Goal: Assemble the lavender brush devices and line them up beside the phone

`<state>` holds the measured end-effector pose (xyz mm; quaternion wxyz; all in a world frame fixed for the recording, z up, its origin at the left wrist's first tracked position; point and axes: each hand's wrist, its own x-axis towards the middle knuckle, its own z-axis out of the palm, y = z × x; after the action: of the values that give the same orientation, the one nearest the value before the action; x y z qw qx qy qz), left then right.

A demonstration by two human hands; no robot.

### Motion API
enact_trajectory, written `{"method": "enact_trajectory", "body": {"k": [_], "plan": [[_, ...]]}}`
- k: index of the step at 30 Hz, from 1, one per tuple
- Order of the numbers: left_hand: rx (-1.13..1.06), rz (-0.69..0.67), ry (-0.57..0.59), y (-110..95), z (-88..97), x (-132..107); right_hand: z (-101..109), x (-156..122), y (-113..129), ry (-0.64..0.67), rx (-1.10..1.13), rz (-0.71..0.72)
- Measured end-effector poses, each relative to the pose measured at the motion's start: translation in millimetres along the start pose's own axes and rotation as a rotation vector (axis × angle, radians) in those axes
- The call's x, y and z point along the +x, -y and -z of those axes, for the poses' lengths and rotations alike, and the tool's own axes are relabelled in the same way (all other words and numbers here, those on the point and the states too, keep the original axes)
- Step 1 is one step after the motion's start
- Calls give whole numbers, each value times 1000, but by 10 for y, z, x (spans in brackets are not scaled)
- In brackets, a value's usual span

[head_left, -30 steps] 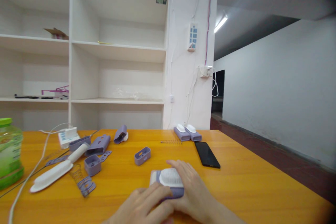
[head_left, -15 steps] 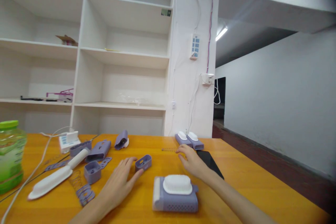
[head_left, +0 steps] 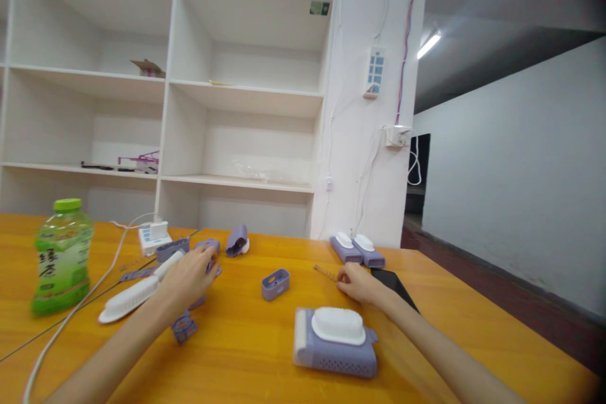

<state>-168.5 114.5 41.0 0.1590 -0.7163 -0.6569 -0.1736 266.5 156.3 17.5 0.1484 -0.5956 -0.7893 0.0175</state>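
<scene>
My right hand point(head_left: 358, 284) pinches the near end of a thin coil spring point(head_left: 324, 272) on the table, beside a dark phone point(head_left: 395, 287). My left hand point(head_left: 193, 274) reaches over a group of purple plastic parts, its thumb apart from its fingers. Its fingertips are at a purple casing point(head_left: 207, 245) that it partly covers; contact is unclear. Under the left wrist lies a white brush with a handle point(head_left: 130, 298). Between the hands sits a small purple open-topped part point(head_left: 275, 285). Nearer me is a purple box-shaped unit point(head_left: 341, 356) with a white bristled pad point(head_left: 338, 325) on top.
A green-capped bottle point(head_left: 64, 259) stands at left, near a white cable point(head_left: 101, 271) and a power strip point(head_left: 154, 240). Another purple casing point(head_left: 237, 241) lies farther back. Two purple units with white tops point(head_left: 357, 251) rest at the far edge. White shelves point(head_left: 246, 88) rise behind.
My left hand has left the small open-topped part and moved left over the purple parts. My right hand has closed on the spring, which now lies at a slant. The view has turned left.
</scene>
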Motion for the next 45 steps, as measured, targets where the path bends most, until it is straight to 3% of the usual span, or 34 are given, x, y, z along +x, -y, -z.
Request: {"method": "enact_trajectory", "body": {"k": [4, 9, 11, 14, 19, 26, 30, 32, 35, 37, 40, 45], "plan": [[59, 56, 55, 9, -96, -9, 185, -230, -34, -125, 134, 4], [141, 107, 75, -172, -234, -62, 493, -742, -125, -249, 338, -3], [156, 103, 78, -235, -284, -51, 581, -975, -74, -205, 676, 0], [154, 99, 99, -277, -336, -7, 650, -1230, 140, -183, 976, -16], [113, 69, 97, -228, -365, 45, 681, -1350, 484, -252, 1126, 28], [-22, -32, 76, -236, -454, 79, 675, -1431, 460, -237, 1270, 81], [-143, -106, 81, -291, -395, 107, 681, -1459, 516, -331, 1353, 195], [-211, -164, 51, -341, -279, 92, 645, -1464, 577, -289, 1433, 244], [-402, -241, -46, -507, -51, -30, 495, -1470, 691, -93, 1586, 330], [-692, -277, -117, -699, 81, -194, 353, -1484, 777, 56, 1660, 377], [-863, -358, -91, -1062, 187, -512, 160, -1517, 901, 239, 1618, 278], [-979, -484, -20, -1506, 140, -873, 11, -1505, 979, 260, 1406, 154]]}}
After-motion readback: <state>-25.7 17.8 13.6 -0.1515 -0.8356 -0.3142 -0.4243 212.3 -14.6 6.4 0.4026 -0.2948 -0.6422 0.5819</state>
